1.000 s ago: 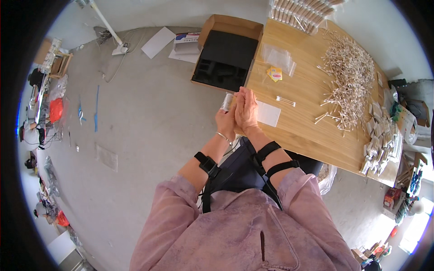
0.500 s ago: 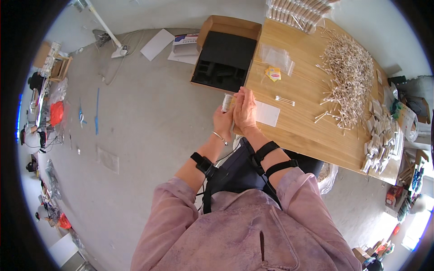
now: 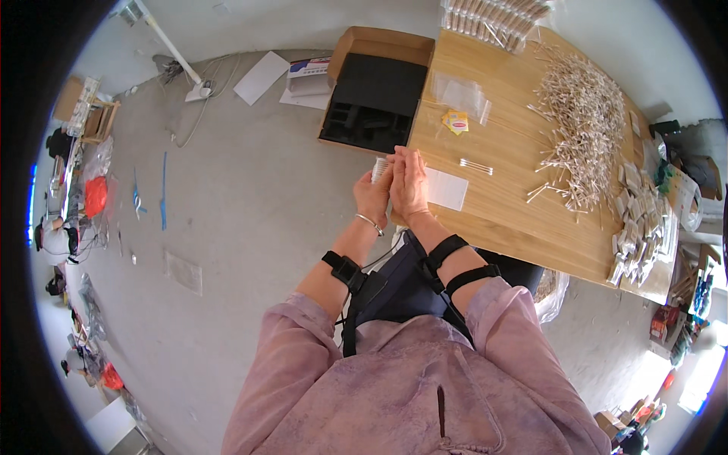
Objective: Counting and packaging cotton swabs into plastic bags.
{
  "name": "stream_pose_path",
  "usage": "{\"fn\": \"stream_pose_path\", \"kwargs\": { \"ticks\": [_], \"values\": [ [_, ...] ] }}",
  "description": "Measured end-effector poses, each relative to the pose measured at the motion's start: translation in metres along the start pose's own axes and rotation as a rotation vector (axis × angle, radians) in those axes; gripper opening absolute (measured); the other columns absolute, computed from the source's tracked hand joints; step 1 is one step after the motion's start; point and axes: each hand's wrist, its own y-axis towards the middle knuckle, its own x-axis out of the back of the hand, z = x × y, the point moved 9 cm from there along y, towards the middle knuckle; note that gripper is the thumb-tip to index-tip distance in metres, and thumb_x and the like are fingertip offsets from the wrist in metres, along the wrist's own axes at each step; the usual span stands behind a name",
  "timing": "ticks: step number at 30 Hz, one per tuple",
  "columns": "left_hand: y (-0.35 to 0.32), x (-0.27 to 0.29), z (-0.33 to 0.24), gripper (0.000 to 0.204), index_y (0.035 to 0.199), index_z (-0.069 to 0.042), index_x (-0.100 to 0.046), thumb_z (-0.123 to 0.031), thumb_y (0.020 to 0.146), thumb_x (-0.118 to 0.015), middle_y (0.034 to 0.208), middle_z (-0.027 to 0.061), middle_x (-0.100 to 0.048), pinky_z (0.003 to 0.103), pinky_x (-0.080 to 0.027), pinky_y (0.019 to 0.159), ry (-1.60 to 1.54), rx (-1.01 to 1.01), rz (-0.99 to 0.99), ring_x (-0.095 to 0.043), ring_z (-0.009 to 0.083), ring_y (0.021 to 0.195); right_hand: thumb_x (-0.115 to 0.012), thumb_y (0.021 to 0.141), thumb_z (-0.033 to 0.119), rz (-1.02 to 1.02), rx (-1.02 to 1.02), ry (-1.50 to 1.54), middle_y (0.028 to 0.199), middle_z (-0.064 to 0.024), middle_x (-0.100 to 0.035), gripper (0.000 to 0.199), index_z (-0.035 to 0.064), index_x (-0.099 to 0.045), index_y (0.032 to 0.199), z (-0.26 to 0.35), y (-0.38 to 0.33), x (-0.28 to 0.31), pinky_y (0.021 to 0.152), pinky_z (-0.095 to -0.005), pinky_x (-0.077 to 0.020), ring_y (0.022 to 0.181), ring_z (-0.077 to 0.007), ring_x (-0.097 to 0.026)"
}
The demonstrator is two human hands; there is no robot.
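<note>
At the table's near left edge, my left hand [image 3: 370, 197] is closed around a small pack of cotton swabs [image 3: 380, 168], whose white tips show above the fingers. My right hand [image 3: 409, 182] lies flat against the pack's other side, fingers stretched out and pointing away from me. The palms hide most of the pack. Just right of my right hand is a white card [image 3: 447, 189] on the wood. Beyond it lie a few loose cotton swabs [image 3: 476, 167], small yellow cards [image 3: 456, 122] and clear plastic bags [image 3: 459, 94].
A big heap of cotton swabs [image 3: 580, 129] covers the right of the wooden table [image 3: 516, 205]. Filled packs [image 3: 637, 220] are piled at its right end, more bagged swabs [image 3: 493, 19] at the back. An open box with black foam [image 3: 375, 95] stands by the left edge.
My left fingers have come up over the pack, covering a yellow part that showed between the hands before. My right hand stays nearly in place.
</note>
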Motion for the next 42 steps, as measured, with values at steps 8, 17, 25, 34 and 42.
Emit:
{"fn": "stream_pose_path", "kwargs": {
  "ticks": [8, 17, 25, 34, 42],
  "values": [
    [0.020, 0.013, -0.009, 0.031, 0.102, -0.001, -0.063, -0.027, 0.087, -0.066, 0.083, 0.0014, -0.064, 0.020, -0.041, 0.054, 0.122, 0.045, 0.046, -0.057, 0.0068, 0.069, -0.038, 0.098, 0.014, -0.012, -0.044, -0.131, 0.092, -0.0163, -0.061, 0.021, 0.0020, -0.049, 0.111, -0.005, 0.000, -0.003, 0.083, -0.0437, -0.0453, 0.092, -0.0361, -0.057],
    [0.022, -0.014, -0.021, 0.031, 0.088, -0.001, -0.066, -0.032, 0.089, -0.060, 0.072, 0.0019, -0.062, 0.023, -0.043, 0.046, 0.392, 0.027, 0.122, -0.056, 0.0085, 0.058, -0.038, 0.096, 0.011, -0.043, -0.012, -0.166, 0.105, -0.0213, -0.059, 0.025, 0.0001, -0.048, 0.116, -0.010, -0.002, 0.000, 0.089, -0.0445, -0.0435, 0.100, -0.0395, -0.054],
    [0.027, -0.011, -0.021, 0.033, 0.081, 0.001, -0.061, -0.031, 0.088, -0.063, 0.065, 0.0049, -0.060, 0.027, -0.041, 0.042, 0.538, -0.049, 0.143, -0.054, 0.0104, 0.053, -0.037, 0.092, 0.004, -0.008, -0.112, 0.171, 0.131, -0.0227, -0.049, 0.038, -0.0003, -0.036, 0.131, -0.016, -0.003, 0.002, 0.107, -0.0423, -0.0318, 0.125, -0.0398, -0.042],
    [0.030, -0.006, -0.052, 0.037, 0.075, 0.003, -0.060, -0.033, 0.086, -0.065, 0.061, 0.0091, -0.060, 0.031, -0.042, 0.048, 0.725, -0.363, 0.083, -0.054, 0.0124, 0.054, -0.037, 0.088, -0.006, 0.004, -0.032, 0.242, 0.149, -0.0223, -0.028, 0.053, -0.0016, -0.026, 0.139, 0.005, -0.005, -0.001, 0.115, -0.0424, -0.0150, 0.143, -0.0379, -0.013],
    [0.028, 0.041, -0.134, 0.032, 0.081, 0.001, -0.062, -0.030, 0.088, -0.066, 0.066, 0.0056, -0.062, 0.029, -0.046, 0.057, 0.505, -0.590, 0.010, -0.053, 0.0099, 0.061, -0.041, 0.093, 0.006, -0.043, 0.068, 0.300, 0.153, -0.0217, -0.016, 0.060, -0.0018, -0.013, 0.146, 0.050, 0.008, -0.007, 0.115, -0.0404, -0.0108, 0.144, -0.0337, -0.006]
  ]
}}
